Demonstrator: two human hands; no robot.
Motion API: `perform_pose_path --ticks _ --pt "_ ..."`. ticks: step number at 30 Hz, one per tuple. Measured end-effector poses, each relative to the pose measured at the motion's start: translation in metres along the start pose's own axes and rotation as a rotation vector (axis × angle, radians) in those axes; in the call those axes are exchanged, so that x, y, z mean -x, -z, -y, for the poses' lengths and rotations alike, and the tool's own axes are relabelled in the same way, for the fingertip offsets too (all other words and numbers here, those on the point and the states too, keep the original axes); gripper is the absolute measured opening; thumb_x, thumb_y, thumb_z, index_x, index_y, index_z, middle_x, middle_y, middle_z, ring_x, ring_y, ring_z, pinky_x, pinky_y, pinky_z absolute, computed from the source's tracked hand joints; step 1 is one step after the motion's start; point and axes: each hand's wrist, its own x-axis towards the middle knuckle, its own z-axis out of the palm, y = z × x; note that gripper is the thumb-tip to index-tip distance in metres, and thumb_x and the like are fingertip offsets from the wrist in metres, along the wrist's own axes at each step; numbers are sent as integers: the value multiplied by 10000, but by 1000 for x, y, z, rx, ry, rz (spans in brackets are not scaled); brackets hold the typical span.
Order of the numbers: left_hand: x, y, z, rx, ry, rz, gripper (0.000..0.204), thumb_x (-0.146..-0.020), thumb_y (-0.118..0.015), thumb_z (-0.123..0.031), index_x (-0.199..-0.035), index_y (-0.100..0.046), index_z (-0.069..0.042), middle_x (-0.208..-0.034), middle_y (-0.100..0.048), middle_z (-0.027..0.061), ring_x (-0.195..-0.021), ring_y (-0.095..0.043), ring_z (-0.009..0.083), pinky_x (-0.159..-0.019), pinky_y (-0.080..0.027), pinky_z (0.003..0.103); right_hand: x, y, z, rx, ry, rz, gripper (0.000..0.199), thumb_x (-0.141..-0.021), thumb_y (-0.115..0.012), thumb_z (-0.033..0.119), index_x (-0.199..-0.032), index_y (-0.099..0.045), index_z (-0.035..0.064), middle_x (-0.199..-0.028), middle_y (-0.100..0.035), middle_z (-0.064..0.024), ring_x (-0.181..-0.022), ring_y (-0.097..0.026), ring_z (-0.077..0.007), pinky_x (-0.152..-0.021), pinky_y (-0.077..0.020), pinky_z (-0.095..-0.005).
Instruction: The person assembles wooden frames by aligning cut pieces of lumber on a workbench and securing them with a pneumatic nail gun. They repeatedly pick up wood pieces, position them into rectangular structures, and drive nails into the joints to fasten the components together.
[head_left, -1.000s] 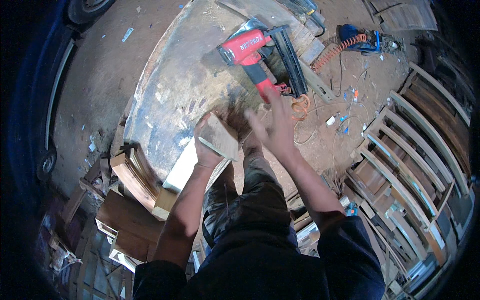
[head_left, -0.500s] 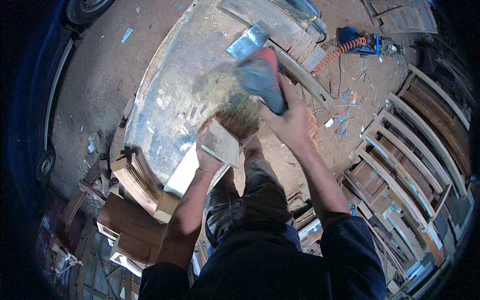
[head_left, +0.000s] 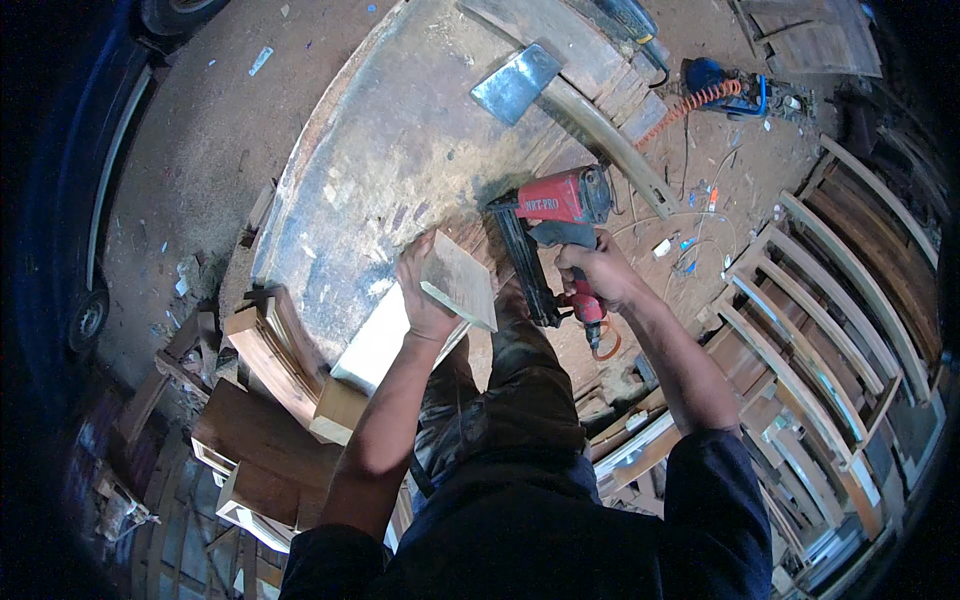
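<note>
In my right hand (head_left: 605,275) is a red and black nail gun (head_left: 565,197), the fingers wrapped round its grip. Its long black magazine (head_left: 527,262) angles down toward my legs, and an orange air hose is joined at the grip's lower end. My left hand (head_left: 425,295) is closed round the left side of a short, pale wooden board (head_left: 462,280), held tilted over the near edge of the worn worktable (head_left: 375,170). The gun's nose is close to the board's upper right, apart from it.
A shiny flat metal piece (head_left: 517,85) rests against a wooden bar (head_left: 610,145) on the table. Behind are a power tool (head_left: 625,25) and a blue machine (head_left: 722,88) with a coiled orange hose. Wooden frames (head_left: 800,340) stack at right; brown wooden pieces (head_left: 265,445) lie lower left.
My right hand has brought the nail gun down and to the right, turning it so its magazine shows. The left hand still holds the board, in nearly the same place.
</note>
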Motion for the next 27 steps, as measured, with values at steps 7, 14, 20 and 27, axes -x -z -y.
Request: perform_pose_path --ticks 7,14,20,27 --pt "-6 8 -2 -121 -71 -36 943 -656 -842 -438 -1405 -451 -19 -1369 -514 145 -1264 -467 357 -1086 -330 496 -12 6 9 -21 -95 237 134 -794 -636 74 -905 -588 17 -629 -553 -67 -498 -556 -171 -517 -484 -325" --pt "-6 9 -2 -91 -21 -19 940 -663 -843 -465 -1400 -460 -25 -1395 -534 114 -1273 -485 302 -1091 -304 455 -41 -7 24 28 -246 356 220 -797 -648 113 -992 -618 15 -643 -528 -23 -490 -520 -139 -469 -430 -285" --pt "-10 12 -7 -31 -42 -64 865 -706 -825 -422 -1381 -474 -11 -1371 -562 118 -1280 -499 288 -1101 -285 426 -60 -1 24 8 -345 356 187 -784 -648 91 -938 -624 -12 -627 -539 -40 -469 -512 -152 -469 -443 -308" --pt "-10 15 -7 -223 -53 32 846 -712 -806 -408 -1393 -479 -28 -1365 -553 102 -1250 -498 301 -1091 -307 451 -66 7 18 -39 -344 390 122 -771 -641 69 -865 -603 1 -610 -539 -53 -460 -534 -174 -461 -452 -312"
